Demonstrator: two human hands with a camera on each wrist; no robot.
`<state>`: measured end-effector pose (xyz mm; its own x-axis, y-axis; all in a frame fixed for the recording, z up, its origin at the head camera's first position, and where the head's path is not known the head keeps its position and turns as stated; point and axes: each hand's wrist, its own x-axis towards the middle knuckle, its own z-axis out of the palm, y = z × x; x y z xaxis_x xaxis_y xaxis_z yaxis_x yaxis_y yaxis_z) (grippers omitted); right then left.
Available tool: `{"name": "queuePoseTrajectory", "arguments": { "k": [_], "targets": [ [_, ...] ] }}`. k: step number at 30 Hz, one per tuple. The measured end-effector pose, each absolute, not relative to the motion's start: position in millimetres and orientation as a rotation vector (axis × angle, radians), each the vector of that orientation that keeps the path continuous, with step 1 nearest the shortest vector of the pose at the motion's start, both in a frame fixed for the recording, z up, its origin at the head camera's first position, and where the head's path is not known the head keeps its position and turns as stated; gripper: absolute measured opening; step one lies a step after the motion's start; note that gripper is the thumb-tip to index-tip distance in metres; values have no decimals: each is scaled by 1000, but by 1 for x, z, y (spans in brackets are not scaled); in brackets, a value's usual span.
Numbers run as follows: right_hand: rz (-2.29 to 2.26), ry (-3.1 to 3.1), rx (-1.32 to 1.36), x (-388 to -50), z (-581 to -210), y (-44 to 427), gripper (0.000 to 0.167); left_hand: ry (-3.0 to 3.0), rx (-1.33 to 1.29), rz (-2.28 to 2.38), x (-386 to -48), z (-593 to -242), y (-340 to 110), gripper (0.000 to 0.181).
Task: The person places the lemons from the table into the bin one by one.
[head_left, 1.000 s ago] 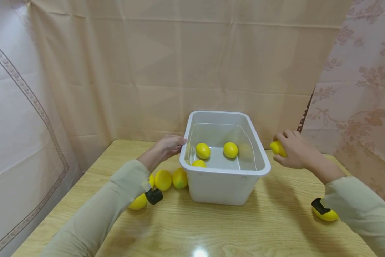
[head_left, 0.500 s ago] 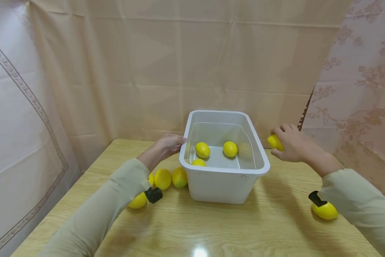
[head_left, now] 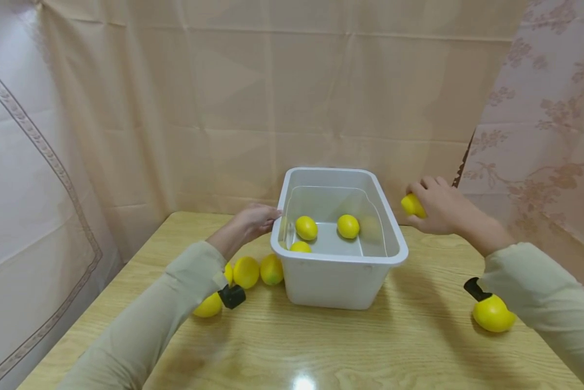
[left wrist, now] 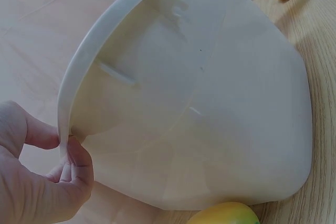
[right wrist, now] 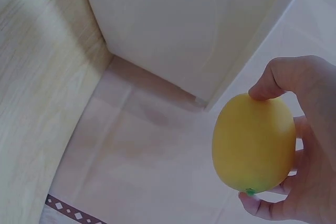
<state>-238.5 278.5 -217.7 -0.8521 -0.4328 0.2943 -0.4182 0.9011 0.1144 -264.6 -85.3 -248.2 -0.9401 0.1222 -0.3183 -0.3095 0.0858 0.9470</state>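
A pale grey plastic bin (head_left: 333,284) stands on the wooden table. My left hand (head_left: 254,221) pinches its left rim between thumb and curled fingers, plainly seen in the left wrist view. To the right of the bin, my right hand (head_left: 440,206) holds a lemon (right wrist: 254,142) up off the table, thumb on one side and fingers round the other; a small green tip shows at its end. Three lemons lie inside the bin, among them one lemon (head_left: 348,226) at the right and one lemon (head_left: 306,228) at the left; the nearest is partly hidden by the front rim.
Several lemons, including a greenish-tipped lemon (head_left: 271,270), lie left of the bin, some partly behind my left forearm. Another lemon (head_left: 493,314) sits on the table (head_left: 379,346) below my right sleeve. A beige curtain (head_left: 223,108) hangs close behind the table.
My right hand has risen with its lemon and drifted left, closer to the bin's right rim. The left hand keeps its hold on the rim; the bin stays in place.
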Motion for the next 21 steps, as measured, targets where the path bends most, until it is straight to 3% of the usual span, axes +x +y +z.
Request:
{"name": "queuePoseTrajectory", "arguments": {
  "k": [21],
  "targets": [
    [-58, -2809, 626, -237, -196, 256, 46, 2031, -203, 1959, -263, -247, -87, 40]
  ]
}}
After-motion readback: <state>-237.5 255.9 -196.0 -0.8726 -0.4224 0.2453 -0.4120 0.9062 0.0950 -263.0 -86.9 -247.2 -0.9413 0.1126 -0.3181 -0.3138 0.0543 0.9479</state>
